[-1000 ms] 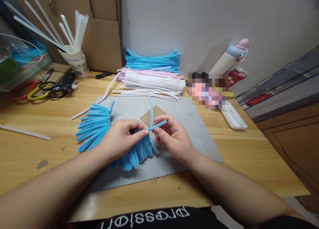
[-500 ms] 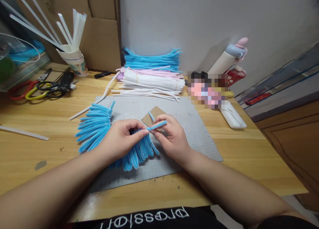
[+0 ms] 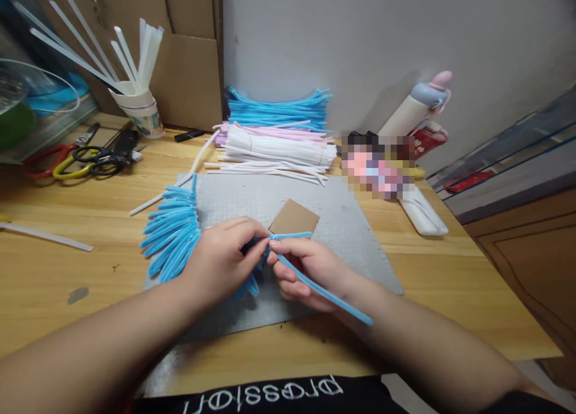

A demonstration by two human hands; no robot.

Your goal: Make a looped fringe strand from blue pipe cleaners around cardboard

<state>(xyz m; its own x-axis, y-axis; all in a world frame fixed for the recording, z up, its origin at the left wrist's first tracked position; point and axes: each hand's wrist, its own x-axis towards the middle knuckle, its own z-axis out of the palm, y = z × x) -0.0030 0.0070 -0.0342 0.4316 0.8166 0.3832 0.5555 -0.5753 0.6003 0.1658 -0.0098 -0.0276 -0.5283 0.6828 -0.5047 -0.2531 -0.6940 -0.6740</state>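
Note:
A fringe of folded blue pipe cleaners [image 3: 173,234] lies on a grey mat [image 3: 342,234]. My left hand [image 3: 225,258] is closed on the near end of this fringe, pinching it by the fingertips. My right hand [image 3: 310,270] is closed on a single blue pipe cleaner [image 3: 324,291], which crosses at the pinch and runs down across my right wrist. A short end of it sticks out level toward the right. A small brown cardboard piece [image 3: 294,217] lies on the mat just beyond my fingers.
Bundles of blue, pink and white pipe cleaners [image 3: 279,135] are stacked at the back by the wall. A cup of white strips [image 3: 139,111] and scissors [image 3: 76,161] sit at the back left. A bottle [image 3: 414,108] and a white case [image 3: 423,213] are at the right.
The long end of the single pipe cleaner has swung from pointing up and away to pointing down across my right wrist. My hands moved slightly nearer, uncovering the cardboard piece.

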